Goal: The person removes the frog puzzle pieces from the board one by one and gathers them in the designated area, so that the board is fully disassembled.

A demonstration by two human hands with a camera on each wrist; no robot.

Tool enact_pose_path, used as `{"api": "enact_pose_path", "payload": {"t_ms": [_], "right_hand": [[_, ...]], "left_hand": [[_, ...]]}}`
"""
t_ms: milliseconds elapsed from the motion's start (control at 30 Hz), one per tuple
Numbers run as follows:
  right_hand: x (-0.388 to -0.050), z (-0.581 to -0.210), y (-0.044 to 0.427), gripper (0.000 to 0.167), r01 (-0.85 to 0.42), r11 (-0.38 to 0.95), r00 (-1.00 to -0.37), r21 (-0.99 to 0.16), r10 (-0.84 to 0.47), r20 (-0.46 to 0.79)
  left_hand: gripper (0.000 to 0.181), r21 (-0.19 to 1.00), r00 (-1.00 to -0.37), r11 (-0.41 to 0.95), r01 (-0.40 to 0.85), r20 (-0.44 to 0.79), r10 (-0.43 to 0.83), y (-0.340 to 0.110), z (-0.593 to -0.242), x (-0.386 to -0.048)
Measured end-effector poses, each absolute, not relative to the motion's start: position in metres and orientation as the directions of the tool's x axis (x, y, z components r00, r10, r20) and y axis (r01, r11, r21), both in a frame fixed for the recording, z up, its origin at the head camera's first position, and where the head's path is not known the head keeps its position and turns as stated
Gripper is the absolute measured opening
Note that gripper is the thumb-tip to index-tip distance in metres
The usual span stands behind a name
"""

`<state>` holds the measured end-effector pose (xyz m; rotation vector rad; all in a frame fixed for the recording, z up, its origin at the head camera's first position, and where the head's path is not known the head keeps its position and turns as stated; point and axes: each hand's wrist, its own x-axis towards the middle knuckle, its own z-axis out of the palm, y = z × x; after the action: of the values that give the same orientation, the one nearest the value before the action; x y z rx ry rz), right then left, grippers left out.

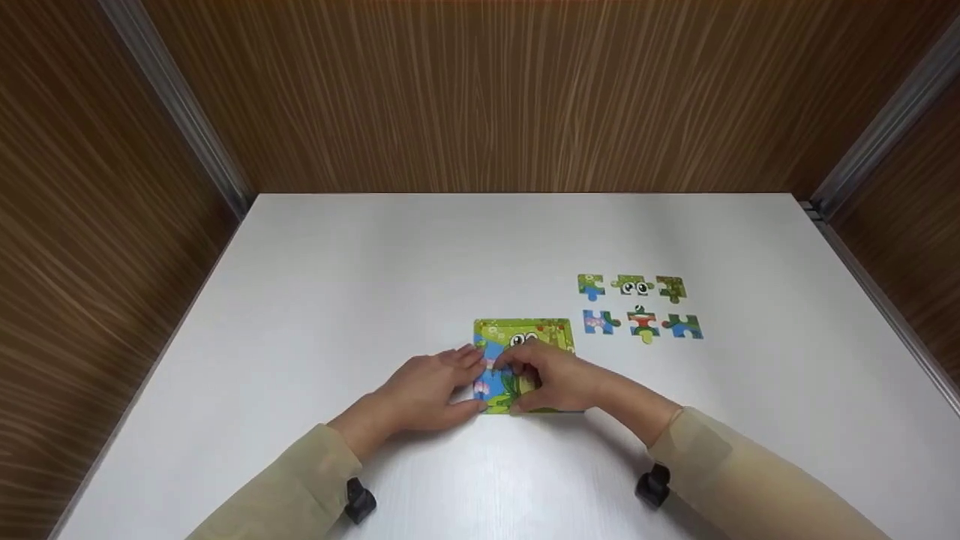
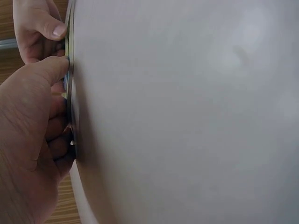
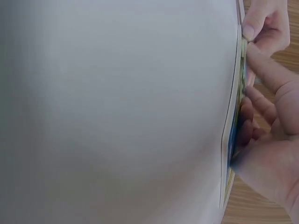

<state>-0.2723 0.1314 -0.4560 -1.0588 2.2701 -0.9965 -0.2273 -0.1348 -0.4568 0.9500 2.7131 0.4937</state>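
Note:
A square frog jigsaw puzzle board (image 1: 559,325) with a green border lies on the white table, with a blue and green picture inside. My left hand (image 1: 431,390) rests at the board's left edge, fingers stretched forward and thumb touching its lower left corner. Over the board bends my right hand (image 1: 559,379), index finger and thumb both down on the lower left part of the picture. The right palm and fingers cover much of the picture, and whether they pinch a piece is hidden. Both wrist views show the hands close together at the board's thin edge.
Several loose jigsaw pieces lie in two rows right of the board, including one with the frog's eyes (image 1: 632,286) and one with its red mouth (image 1: 642,321). Wood-grain panels (image 1: 480,97) close in the white table (image 1: 337,270) at the back and sides.

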Motion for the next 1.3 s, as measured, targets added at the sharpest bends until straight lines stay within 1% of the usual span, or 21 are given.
{"api": "enact_pose_path", "payload": {"t_ms": [133, 267, 633, 800, 1100, 1300], "right_hand": [[-0.269, -0.458, 0.130, 0.050, -0.479, 0.463, -0.622, -0.746, -0.778, -0.084], [-0.270, -0.458, 0.131, 0.049, -0.481, 0.462, -0.621, -0.745, -0.779, -0.083], [-0.276, -0.459, 0.135, 0.045, -0.375, 0.443, -0.630, -0.815, -0.766, -0.127], [-0.277, -0.460, 0.139, 0.045, -0.332, 0.411, -0.629, -0.849, -0.767, -0.125], [-0.279, -0.459, 0.144, 0.048, -0.227, 0.384, -0.648, -0.895, -0.745, -0.156], [-0.280, -0.460, 0.146, 0.049, -0.226, 0.359, -0.644, -0.906, -0.752, -0.138]], "left_hand": [[0.067, 0.376, -0.767, 0.734, 0.565, -0.089, 0.636, -0.135, -0.459, -0.226], [0.068, 0.374, -0.767, 0.733, 0.568, -0.082, 0.636, -0.135, -0.459, -0.227], [0.070, 0.380, -0.774, 0.740, 0.555, -0.090, 0.627, -0.136, -0.457, -0.228], [0.069, 0.385, -0.769, 0.732, 0.563, -0.081, 0.634, -0.135, -0.459, -0.228], [0.070, 0.371, -0.766, 0.735, 0.568, -0.088, 0.637, -0.135, -0.459, -0.228], [0.071, 0.374, -0.761, 0.729, 0.573, -0.087, 0.643, -0.135, -0.460, -0.228]]}}
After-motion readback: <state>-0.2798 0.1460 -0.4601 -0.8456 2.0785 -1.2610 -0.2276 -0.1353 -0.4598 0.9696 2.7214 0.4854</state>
